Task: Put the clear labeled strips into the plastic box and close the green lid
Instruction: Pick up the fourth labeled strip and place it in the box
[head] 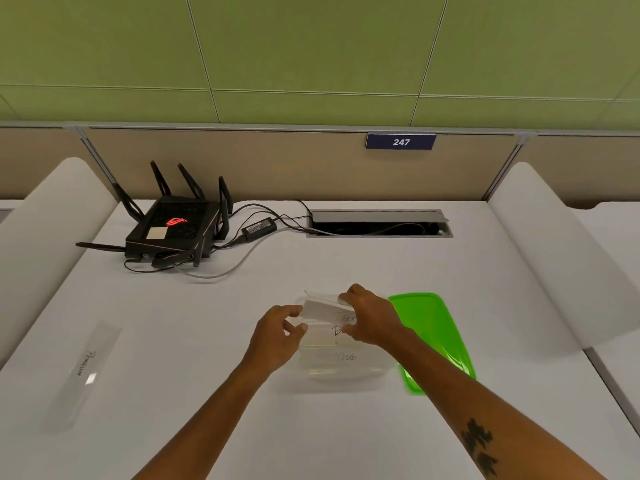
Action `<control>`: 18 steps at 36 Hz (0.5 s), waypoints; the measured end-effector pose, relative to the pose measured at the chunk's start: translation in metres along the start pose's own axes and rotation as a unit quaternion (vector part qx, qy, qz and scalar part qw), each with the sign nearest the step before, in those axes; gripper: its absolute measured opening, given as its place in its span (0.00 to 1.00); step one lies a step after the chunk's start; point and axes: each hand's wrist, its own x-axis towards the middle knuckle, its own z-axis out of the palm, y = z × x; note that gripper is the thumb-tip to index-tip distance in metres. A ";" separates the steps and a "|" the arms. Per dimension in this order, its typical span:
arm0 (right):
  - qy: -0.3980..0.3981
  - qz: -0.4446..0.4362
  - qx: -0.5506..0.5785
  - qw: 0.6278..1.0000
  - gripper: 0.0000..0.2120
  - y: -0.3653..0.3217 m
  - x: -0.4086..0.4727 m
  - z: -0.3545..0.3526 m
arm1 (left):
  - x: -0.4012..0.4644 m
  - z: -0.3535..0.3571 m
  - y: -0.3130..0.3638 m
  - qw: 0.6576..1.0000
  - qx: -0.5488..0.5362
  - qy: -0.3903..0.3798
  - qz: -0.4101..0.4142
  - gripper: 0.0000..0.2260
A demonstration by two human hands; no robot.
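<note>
A clear plastic box (341,355) sits on the white bench (207,393), near its front middle, and both hands are at the box's far end. The left hand (277,336) is at the box's left rim, thumb and fingers curled and pinching the left end of a clear strip (323,310). The right hand (369,318) is over the box's far right corner, fingers bent down and holding the right end of the same strip. The strip stretches between the two hands, tilted, with its far edge lifted above the box's far rim. Handwriting reading "TIGER" shows on it next to the right hand.

Inside the box, more clear strips lie flat. One reads "DOG" near the box's front wall, and another, partly hidden by the right hand, starts with "B".

The green lid (433,337) lies just to the right of the box. Its left edge is touching or tucked under the box's right side, and the right forearm crosses over its front part.

Well to the left of the box, another clear strip labeled "PENGUIN" (86,368) lies flat on the bench, apart from everything else.

Beyond the box to the far left stands a black router (173,230) with raised antennas, with a power brick (259,229) beside it. Straight behind the box is an open cable slot (377,223) in the bench, and on the divider above it hangs a sign reading 247 (400,142).
</note>
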 end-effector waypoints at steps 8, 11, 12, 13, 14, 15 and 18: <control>-0.050 -0.012 -0.035 0.998 0.31 0.008 0.007 0.015 | 0.001 0.024 -0.002 0.992 0.093 -0.060 -0.068 0.25; -0.059 -0.015 -0.042 0.997 0.30 0.010 0.010 0.019 | 0.003 0.031 0.000 0.988 0.098 -0.074 -0.091 0.28; -0.062 -0.016 -0.042 0.997 0.30 0.011 0.011 0.021 | 0.004 0.033 0.001 0.987 0.103 -0.080 -0.098 0.28; -0.065 -0.016 -0.042 0.997 0.30 0.012 0.012 0.023 | 0.005 0.035 0.003 0.985 0.108 -0.085 -0.105 0.28; -0.068 -0.016 -0.042 0.997 0.30 0.013 0.013 0.024 | 0.006 0.037 0.005 0.983 0.114 -0.090 -0.111 0.28; -0.070 -0.016 -0.043 0.997 0.30 0.014 0.013 0.026 | 0.007 0.039 0.006 0.981 0.122 -0.092 -0.116 0.27; -0.076 -0.020 -0.048 0.996 0.28 0.016 0.016 0.031 | 0.008 0.043 0.009 0.976 0.132 -0.103 -0.138 0.26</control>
